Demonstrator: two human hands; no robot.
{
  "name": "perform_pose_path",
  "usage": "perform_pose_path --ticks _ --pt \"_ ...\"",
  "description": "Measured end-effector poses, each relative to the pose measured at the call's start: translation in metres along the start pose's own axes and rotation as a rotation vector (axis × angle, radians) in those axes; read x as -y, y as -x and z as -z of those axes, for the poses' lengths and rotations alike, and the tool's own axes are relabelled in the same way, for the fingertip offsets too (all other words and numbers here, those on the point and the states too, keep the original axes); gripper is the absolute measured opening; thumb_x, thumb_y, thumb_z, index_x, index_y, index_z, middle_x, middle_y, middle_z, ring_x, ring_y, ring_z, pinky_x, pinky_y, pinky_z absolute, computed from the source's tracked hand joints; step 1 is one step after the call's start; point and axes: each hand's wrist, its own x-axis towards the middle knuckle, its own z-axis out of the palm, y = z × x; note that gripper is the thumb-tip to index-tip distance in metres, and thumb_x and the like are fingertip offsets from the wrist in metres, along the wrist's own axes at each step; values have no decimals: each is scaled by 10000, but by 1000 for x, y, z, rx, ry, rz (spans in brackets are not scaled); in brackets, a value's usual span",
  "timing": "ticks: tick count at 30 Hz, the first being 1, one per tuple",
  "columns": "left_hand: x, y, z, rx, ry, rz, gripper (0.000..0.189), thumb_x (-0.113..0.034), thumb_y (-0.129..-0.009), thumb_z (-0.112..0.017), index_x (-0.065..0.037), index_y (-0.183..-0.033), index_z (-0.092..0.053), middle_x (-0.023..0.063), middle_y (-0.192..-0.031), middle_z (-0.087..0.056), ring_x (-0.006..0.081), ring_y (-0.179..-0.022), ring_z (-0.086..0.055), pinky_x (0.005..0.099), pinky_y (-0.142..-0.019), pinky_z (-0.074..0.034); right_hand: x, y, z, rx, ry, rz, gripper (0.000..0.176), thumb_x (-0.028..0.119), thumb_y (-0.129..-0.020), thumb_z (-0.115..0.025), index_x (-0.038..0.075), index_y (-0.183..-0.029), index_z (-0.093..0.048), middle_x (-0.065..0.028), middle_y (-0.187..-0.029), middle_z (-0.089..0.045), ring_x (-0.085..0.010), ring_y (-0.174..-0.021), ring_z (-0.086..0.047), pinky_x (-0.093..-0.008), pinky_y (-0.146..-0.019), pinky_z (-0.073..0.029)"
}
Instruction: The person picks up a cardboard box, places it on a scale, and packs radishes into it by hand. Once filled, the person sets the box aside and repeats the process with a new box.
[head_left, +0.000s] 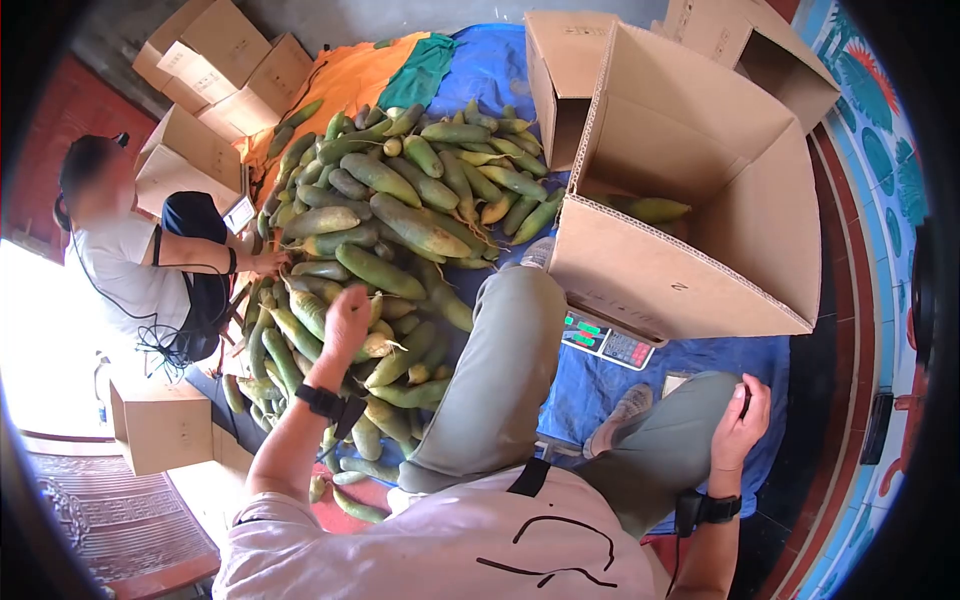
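Observation:
My left hand (348,318) is over a big heap of green radishes (400,235), its fingers curled down. What lies under those fingers, if anything, is hidden. Pale-tipped radishes (300,310) lie close beside it. My right hand (738,428) rests at my right knee with its fingers bent around a small dark object (745,400), whose kind I cannot make out. In front of my knees a large open cardboard box (690,265) stands on a digital scale (607,340). A few radishes (650,209) show inside the box.
Across the heap at left, a co-worker (135,260) sits with a hand at the radishes. Cardboard boxes stand at back left (225,65), back right (745,40) and near left (160,425). A blue tarp (700,360) covers the floor. A carved wooden seat (120,515) is at lower left.

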Motion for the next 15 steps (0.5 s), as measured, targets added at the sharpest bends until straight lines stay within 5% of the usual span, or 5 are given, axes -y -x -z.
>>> perform_pose_path --ticks 2,6,10,15 --pt "22 21 -12 123 -184 -170 255 -113 -837 -631 -25 -1076 -627 183 -1027 -636 332 -1010 -610 397 -897 -483 -2 1 0 17 -7 -18 148 -5 -901 -530 -16 -1034 -592 -155 -931 -596 -299 -850 -591 -368 -778 -474" --pt "58 49 -52 300 -332 -42 343 -198 -798 -648 -63 -1113 -623 188 -1068 -596 371 -1022 -570 442 -904 -470 0 0 -1 25 -4 -10 142 -1 -908 -529 -17 -1033 -592 -155 -935 -598 -297 -850 -592 -364 -776 -475" --pt "59 62 -72 203 -627 -116 428 -234 -786 -663 -109 -1192 -608 150 -1198 -554 315 -1199 -488 438 -967 -447 5 -3 -2 -7 14 41 150 -14 -888 -543 -10 -1033 -586 -152 -878 -582 -301 -787 -579 -380 -713 -470" --pt "49 50 -74 412 -830 -59 264 -278 -827 -635 -120 -1037 -664 73 -1124 -595 269 -1129 -516 411 -900 -467 4 -3 0 16 34 23 150 -15 -889 -543 -13 -1032 -586 -155 -885 -583 -308 -792 -582 -381 -720 -471"
